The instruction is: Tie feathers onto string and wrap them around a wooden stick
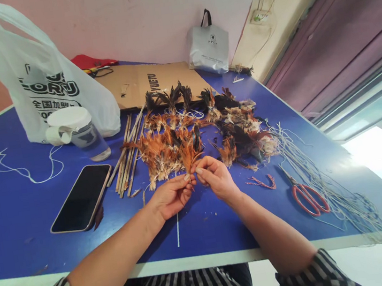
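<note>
Between my hands, a small bunch of orange and dark feathers stands upright, quill ends down. My left hand pinches its base between thumb and fingers. My right hand is closed at the right side of the same base, thumb and forefinger pressed together; whether it grips a feather or something finer is too small to tell. Just behind lie orange feather bunches, and to the right a pile of darker brown and black feathers. A thin white strip lies on the table below my left hand.
Thin sticks lie left of the feathers, with a phone, a lidded plastic jar and a white plastic bag beyond. Red-handled scissors and loose cords are on the right. Behind are cardboard and a silver bag.
</note>
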The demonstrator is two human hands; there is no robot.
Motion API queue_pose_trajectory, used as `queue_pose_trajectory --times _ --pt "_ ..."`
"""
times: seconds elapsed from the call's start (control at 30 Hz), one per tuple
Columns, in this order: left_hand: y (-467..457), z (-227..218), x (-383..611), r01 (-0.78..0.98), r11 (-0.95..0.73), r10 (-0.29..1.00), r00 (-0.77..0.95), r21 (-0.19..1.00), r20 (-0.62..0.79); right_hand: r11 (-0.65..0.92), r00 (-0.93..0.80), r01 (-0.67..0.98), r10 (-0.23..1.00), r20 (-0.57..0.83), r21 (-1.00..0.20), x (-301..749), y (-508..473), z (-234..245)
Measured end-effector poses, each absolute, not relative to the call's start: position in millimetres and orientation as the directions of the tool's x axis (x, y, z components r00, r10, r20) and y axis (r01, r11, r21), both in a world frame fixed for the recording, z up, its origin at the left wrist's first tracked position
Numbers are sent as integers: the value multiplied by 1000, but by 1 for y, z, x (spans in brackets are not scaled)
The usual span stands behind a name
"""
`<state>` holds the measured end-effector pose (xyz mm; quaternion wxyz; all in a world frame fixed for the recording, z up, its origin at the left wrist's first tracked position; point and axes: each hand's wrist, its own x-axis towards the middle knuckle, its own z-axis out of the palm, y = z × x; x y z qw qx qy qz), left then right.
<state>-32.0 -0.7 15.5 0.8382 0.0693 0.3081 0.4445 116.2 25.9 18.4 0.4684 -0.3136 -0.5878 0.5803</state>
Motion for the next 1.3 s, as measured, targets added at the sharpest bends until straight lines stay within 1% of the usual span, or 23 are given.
queue_pose_trajectory --times 0.1,0.27,0.43,0.57,0.67,0.73,0.8,0.83,0.9,0.97,1.03,1.1,1.23,1.3 --pt "0 17 -32 -698 607 774 410 380 -483 132 -352 -181 917 189 -975 117 25 16" --pt "2 18 -35 -708 611 763 407 354 -503 202 -328 -114 917 229 -973 116 23 19" --pt "3 20 -36 -700 628 756 446 341 -478 210 -325 -88 918 228 -974 115 22 27" --pt "3 20 -37 -700 620 765 439 354 -471 214 -342 -62 913 222 -975 117 22 28" --pt "2 18 -39 -699 637 751 464 327 -470 264 -364 -57 893 266 -963 118 22 25" --pt "2 16 -39 -690 662 730 504 293 -462 345 -391 -39 859 332 -938 119 21 24" --pt "2 13 -40 -673 688 708 543 271 -450 470 -432 37 803 410 -882 122 20 26" --pt "2 12 -40 -667 696 702 556 264 -445 543 -462 89 765 448 -835 124 20 27" --pt "1 10 -41 -666 701 698 569 254 -435 678 -539 172 672 508 -714 128 21 31" --pt "1 7 -41 -670 701 699 575 245 -426 771 -618 205 580 532 -602 131 21 34" --pt "2 4 -42 -671 702 698 581 238 -418 823 -674 221 517 528 -523 132 21 35" --pt "2 1 -42 -672 701 700 584 238 -411 854 -715 253 482 507 -455 133 20 36" --pt "3 -2 -42 -668 702 699 579 247 -419 886 -768 326 452 454 -330 132 17 34" --pt "3 -3 -41 -666 701 699 568 256 -436 889 -775 347 452 443 -299 131 17 33"
